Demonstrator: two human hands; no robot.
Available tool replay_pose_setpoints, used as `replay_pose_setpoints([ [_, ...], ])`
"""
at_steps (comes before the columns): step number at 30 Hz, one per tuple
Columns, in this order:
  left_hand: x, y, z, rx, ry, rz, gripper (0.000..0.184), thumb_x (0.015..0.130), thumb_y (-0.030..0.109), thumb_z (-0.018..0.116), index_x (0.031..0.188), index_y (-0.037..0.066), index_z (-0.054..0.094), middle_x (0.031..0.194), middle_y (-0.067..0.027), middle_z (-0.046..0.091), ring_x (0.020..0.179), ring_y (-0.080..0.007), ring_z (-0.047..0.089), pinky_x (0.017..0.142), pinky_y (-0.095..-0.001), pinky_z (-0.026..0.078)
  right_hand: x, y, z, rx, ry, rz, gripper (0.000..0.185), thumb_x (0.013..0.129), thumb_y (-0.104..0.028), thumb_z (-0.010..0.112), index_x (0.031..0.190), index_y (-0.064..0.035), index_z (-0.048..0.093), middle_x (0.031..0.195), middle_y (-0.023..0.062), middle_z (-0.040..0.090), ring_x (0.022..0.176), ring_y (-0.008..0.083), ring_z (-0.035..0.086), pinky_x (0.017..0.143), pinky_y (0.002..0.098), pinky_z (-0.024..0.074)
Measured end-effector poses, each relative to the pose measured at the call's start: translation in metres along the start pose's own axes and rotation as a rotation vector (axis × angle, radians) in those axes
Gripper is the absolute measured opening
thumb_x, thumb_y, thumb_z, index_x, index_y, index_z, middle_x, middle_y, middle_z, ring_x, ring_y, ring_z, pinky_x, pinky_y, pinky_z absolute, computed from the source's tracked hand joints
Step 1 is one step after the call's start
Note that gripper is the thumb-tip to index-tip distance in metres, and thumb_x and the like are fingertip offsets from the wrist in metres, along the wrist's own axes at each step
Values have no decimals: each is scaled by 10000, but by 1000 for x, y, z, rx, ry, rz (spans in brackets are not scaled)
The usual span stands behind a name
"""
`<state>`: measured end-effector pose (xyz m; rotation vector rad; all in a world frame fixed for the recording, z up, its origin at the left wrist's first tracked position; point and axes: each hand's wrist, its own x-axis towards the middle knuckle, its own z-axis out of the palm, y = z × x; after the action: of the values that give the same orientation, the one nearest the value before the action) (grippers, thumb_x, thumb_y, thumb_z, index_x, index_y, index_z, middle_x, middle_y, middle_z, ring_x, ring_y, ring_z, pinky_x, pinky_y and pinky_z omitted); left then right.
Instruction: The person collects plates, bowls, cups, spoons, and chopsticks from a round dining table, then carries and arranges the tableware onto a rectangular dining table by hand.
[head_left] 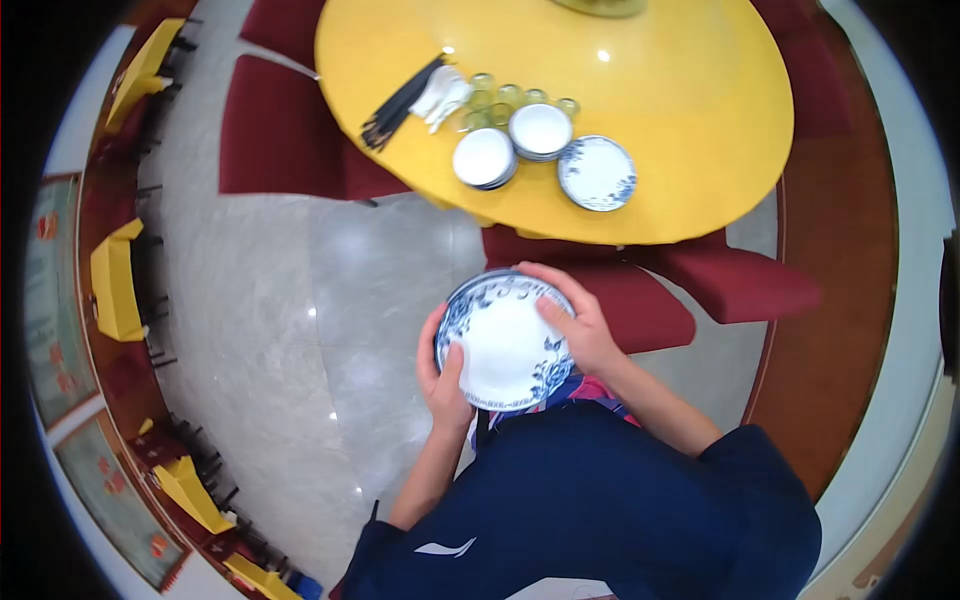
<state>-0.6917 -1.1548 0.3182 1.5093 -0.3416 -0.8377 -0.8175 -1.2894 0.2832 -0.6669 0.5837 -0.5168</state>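
Plates (500, 345) stacked, held btwn hands in front of torso (600, 490), short of table (700, 120). L hand (445, 385) clamped on left rim, R hand (580, 325) on right. Step: prob. steadying stack; next move likely needs level 2-hand grip.

Glossy grey floor (270, 280) runs down the left and centre of the frame, dotted with small light reflections (311, 312). A rounded yellow surface (700, 120) fills the upper centre, dark red chairs (265, 130) around it. Smaller yellow-covered tables (117, 285) line the left edge; a reddish-brown band (840, 300) curves along the right.
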Motion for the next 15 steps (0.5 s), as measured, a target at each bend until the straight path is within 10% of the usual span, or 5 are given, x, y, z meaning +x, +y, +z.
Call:
replay_pose_setpoints([
  [9, -170, 39, -160, -306, 701, 122, 445, 920, 24, 502, 1354, -24, 416, 1313, -163, 489, 1150, -226, 531, 995, -337, 429, -47, 124, 179, -135, -588, 357, 428, 963, -85, 503, 1379, 0, 450, 1277, 103, 562, 1126, 138, 536, 969, 259, 417],
  [10, -106, -17, -76, -284, 764, 121, 441, 918, 19, 504, 1349, -32, 423, 1297, -160, 504, 1143, -215, 533, 990, -330, 428, 23, 100, 85, -155, -607, 451, 433, 957, -78, 502, 1381, -2, 450, 1277, 102, 562, 1122, 141, 539, 964, 259, 420],
  [15, -125, -21, -117, -327, 949, 172, 419, 903, -14, 516, 1320, -27, 477, 1225, -142, 565, 1093, -186, 559, 965, -309, 435, 29, 126, 147, -315, -679, 628, 472, 934, -64, 500, 1399, -24, 432, 1272, 117, 555, 1121, 173, 550, 970, 285, 421],
])
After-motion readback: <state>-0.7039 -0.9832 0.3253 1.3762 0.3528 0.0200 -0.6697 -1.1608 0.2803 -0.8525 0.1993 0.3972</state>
